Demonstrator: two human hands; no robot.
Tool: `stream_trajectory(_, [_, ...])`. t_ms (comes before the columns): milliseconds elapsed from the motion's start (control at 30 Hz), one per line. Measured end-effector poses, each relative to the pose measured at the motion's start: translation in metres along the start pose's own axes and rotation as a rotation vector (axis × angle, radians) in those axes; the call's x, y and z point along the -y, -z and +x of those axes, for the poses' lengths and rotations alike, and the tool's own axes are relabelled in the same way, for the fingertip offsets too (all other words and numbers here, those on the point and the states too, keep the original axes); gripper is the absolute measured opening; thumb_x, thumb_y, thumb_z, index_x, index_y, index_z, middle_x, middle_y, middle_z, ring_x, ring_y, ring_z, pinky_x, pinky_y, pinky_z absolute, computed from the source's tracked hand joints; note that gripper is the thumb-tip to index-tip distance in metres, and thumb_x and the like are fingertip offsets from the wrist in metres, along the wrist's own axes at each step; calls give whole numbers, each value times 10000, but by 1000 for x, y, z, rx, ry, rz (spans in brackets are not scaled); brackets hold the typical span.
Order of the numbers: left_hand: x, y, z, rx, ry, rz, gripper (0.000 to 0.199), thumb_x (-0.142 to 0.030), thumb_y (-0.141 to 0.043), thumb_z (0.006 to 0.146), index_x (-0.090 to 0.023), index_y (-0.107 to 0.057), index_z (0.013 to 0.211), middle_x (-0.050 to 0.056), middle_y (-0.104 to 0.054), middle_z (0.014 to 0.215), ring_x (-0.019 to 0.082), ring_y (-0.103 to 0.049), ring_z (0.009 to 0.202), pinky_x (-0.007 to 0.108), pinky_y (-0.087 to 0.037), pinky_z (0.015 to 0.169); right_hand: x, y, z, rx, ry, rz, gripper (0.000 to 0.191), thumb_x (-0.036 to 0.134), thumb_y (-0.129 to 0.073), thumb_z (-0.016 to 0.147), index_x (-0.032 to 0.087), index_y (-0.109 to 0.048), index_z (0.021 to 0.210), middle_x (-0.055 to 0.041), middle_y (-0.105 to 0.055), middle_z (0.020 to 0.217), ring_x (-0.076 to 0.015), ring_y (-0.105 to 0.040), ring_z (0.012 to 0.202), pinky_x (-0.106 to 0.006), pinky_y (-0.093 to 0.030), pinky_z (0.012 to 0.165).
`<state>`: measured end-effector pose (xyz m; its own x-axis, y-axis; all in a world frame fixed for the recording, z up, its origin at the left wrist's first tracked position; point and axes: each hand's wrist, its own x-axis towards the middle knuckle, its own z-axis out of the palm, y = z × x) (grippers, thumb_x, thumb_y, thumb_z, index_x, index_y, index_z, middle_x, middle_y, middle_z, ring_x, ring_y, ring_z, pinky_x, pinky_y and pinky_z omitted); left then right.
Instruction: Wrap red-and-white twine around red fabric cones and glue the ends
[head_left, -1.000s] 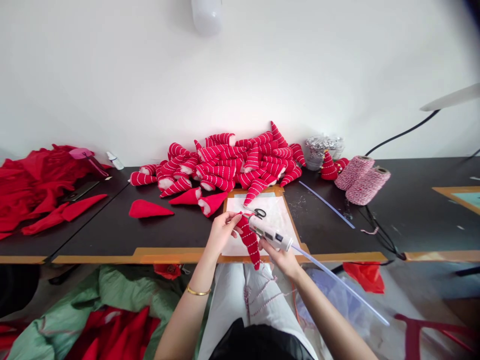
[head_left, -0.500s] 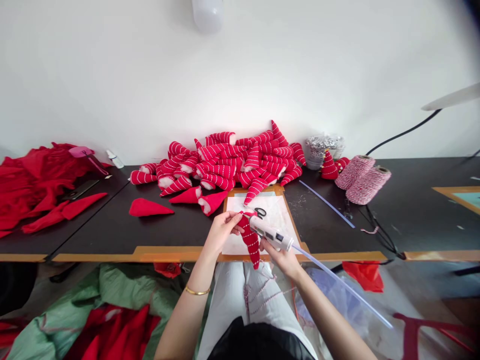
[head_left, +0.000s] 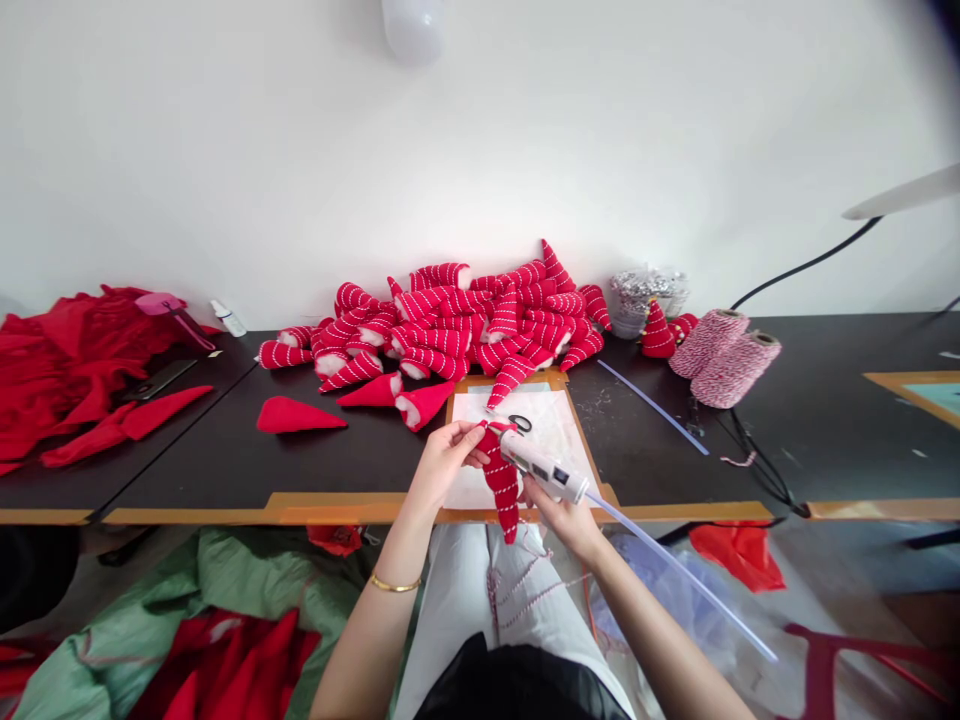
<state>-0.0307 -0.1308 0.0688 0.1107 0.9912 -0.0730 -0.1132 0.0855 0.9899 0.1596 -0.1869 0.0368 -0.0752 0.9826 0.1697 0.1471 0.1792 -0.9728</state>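
Between my hands hangs a red cone-shaped felt hat (head_left: 501,485) wound with red-and-white cord, its tip pointing down over the table edge. My left hand (head_left: 459,446) pinches the hat's wide upper end. In my right hand (head_left: 553,508) is a white glue gun (head_left: 544,465), its nozzle at the hat's upper edge near my left fingertips. A long pale glue stick (head_left: 682,578) sticks out of the gun's back end toward the lower right. Loose cord (head_left: 517,590) trails over my lap. Just behind the hat lie black-handled scissors (head_left: 520,423), their blades partly hidden.
Striped cone hats (head_left: 450,325) are piled against the wall. Plain red cones (head_left: 300,415) lie left, near red fabric (head_left: 67,360). Cord spools (head_left: 735,370), a tub (head_left: 649,295) and another glue stick (head_left: 652,407) are right. A white sheet (head_left: 469,490) lies under my hands.
The glue gun has shifted very slightly right and down, and its trailing glue stick has swung a little left. The hat's tip sits slightly lower. My left hand stays at the hat's edge.
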Motion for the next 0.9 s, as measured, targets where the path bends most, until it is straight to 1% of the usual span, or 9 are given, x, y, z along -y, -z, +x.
stream_trajectory(167, [-4,-3,-3,12,0,-2,420,-508,-830,709,-144,-697,871,19,-699,696,128,-639,562,234,-493,559,-2,0,0,3,-14,6,429,658,-601,831,240,-636,742,-41,-591,616,-246,-636,686,-399,-559,713])
stream_trajectory(333, [-6,-6,-4,11,-33,-11,365,-478,-809,734,-147,-697,842,7,-674,696,100,-573,532,230,-461,549,-3,2,-4,32,-56,81,498,704,-594,819,226,-599,680,-50,-620,647,-225,-629,660,-384,-574,671])
stream_trajectory(433, [-5,-6,-3,14,-35,-13,351,-472,-802,737,-148,-687,805,-7,-644,665,82,-524,511,218,-427,530,-2,7,-8,56,-53,103,528,711,-572,834,215,-608,656,-67,-651,687,-234,-652,709,-391,-571,735])
stream_trajectory(500, [-5,-7,-4,23,-35,1,338,-464,-797,740,-149,-683,790,-13,-631,650,76,-501,501,213,-406,520,0,9,-8,26,-39,99,502,681,-564,859,213,-633,687,-73,-673,749,-244,-668,786,-395,-558,817])
stream_trajectory(533, [-5,-8,-6,32,-37,14,333,-462,-792,745,-150,-681,786,-14,-626,644,74,-495,499,212,-398,518,2,10,-7,-8,-39,94,469,655,-577,866,215,-640,717,-71,-678,781,-243,-668,810,-392,-552,841])
stream_trajectory(633, [-8,-14,-11,79,-52,65,342,-478,-780,755,-155,-669,770,-17,-615,617,80,-491,493,216,-394,513,10,6,3,-143,-69,88,364,586,-672,822,225,-625,811,-54,-670,831,-223,-647,784,-372,-554,806])
stream_trajectory(700, [-11,-20,-16,119,-53,83,366,-501,-787,737,-160,-655,749,-18,-607,604,87,-493,488,221,-399,503,16,2,12,-197,-64,112,362,569,-720,771,232,-598,824,-48,-662,835,-215,-636,768,-366,-556,781])
stream_trajectory(800, [-17,-26,-23,165,-36,91,381,-507,-807,706,-166,-640,732,-18,-606,619,89,-487,485,221,-394,481,22,-3,23,-185,-21,166,375,560,-740,733,233,-572,803,-45,-657,828,-218,-641,805,-368,-552,804])
stream_trajectory(900, [-20,-28,-28,182,-35,103,359,-489,-801,719,-164,-651,760,-18,-605,631,88,-476,489,218,-382,474,27,-5,27,-150,-42,238,375,529,-769,715,225,-565,795,-34,-646,804,-207,-633,773,-360,-548,775])
